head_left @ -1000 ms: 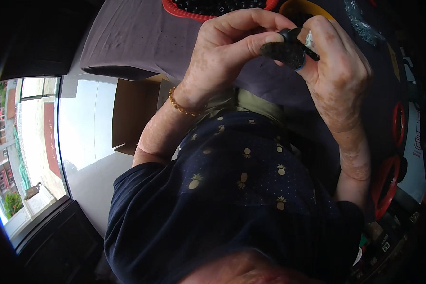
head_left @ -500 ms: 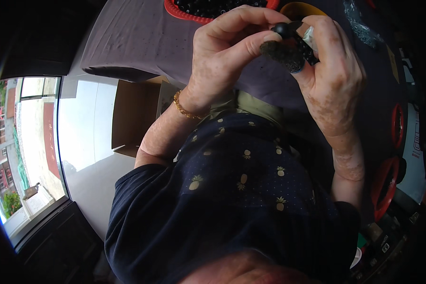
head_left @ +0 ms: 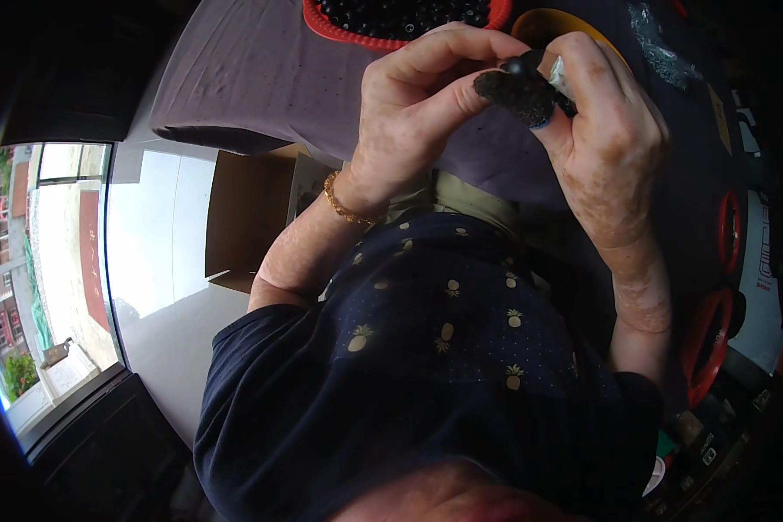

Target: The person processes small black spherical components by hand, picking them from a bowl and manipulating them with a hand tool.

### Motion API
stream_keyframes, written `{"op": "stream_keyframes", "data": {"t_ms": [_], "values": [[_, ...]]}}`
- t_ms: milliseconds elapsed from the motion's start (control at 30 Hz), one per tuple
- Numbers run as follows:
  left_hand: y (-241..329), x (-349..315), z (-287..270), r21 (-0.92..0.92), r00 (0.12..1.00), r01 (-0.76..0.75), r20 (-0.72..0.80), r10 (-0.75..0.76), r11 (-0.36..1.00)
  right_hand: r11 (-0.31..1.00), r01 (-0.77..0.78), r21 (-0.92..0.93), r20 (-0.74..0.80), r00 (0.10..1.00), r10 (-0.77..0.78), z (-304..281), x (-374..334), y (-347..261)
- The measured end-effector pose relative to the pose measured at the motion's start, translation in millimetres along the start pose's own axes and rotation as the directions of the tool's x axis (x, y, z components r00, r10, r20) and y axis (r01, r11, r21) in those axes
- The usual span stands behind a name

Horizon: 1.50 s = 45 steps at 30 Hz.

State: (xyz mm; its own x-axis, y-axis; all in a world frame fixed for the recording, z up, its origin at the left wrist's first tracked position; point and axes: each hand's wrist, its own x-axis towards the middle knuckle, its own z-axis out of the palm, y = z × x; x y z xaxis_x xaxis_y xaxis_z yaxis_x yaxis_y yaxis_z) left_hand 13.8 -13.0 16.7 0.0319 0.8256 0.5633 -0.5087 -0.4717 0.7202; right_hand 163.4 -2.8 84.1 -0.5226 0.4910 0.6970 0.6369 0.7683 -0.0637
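My left hand (head_left: 418, 113) pinches a small round black bead (head_left: 515, 67) between thumb and fingertips. Close against it is my right hand (head_left: 613, 130), its fingers curled in. A rough black cover (head_left: 515, 97) with a bluish edge sits over the right thumb, overlapping the left thumb's tip. A whitish wrap (head_left: 558, 76) shows at the right index finger. Dark pieces lie between the right thumb and fingers, too hidden to name. Just beyond the hands, a red basket (head_left: 357, 36) holds many shiny black beads (head_left: 409, 17).
A yellow bowl (head_left: 596, 33) stands behind my right hand on the grey-purple tablecloth (head_left: 252, 78). Crumpled clear plastic (head_left: 663, 52) lies at the far right. Red-rimmed containers (head_left: 712, 348) are along the right side. An open cardboard box (head_left: 245, 213) is below the table's left side.
Both hands have come slightly nearer to me, showing more of the red basket and yellow bowl. The bead is now more covered by the black thumb cover.
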Motion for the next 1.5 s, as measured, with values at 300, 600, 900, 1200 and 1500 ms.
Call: {"op": "stream_keyframes", "data": {"t_ms": [300, 600, 900, 1200, 1500], "values": [[8.9, -1.3, -0.5, -0.062, 0.993, 0.101, 0.065, -0.097, 0.993, 0.992, 0.122, 0.013, 0.059, 0.991, -0.123, -6.0, 7.5, 2.5], [4.7, 2.0, -4.7, -0.237, 0.959, 0.273, 0.143, -0.245, 0.932, 0.972, 0.231, 0.040, 0.039, 0.972, -0.232, -8.1, 0.0, 22.1], [1.8, 10.1, -5.8, -0.368, 0.947, 0.320, 0.140, -0.288, 0.873, 0.988, 0.151, 0.041, -0.037, 0.988, -0.149, -3.2, -5.5, 18.1], [3.5, 9.9, -3.2, -0.329, 0.947, 0.322, 0.117, -0.300, 0.888, 0.978, 0.208, 0.004, 0.030, 0.978, -0.208, -3.2, -22.3, 8.7], [1.4, 6.4, 6.4, -0.265, 0.944, 0.322, 0.017, -0.329, 0.909, 0.981, 0.187, -0.046, 0.002, 0.982, -0.187, -1.5, -18.9, 9.0]]}}
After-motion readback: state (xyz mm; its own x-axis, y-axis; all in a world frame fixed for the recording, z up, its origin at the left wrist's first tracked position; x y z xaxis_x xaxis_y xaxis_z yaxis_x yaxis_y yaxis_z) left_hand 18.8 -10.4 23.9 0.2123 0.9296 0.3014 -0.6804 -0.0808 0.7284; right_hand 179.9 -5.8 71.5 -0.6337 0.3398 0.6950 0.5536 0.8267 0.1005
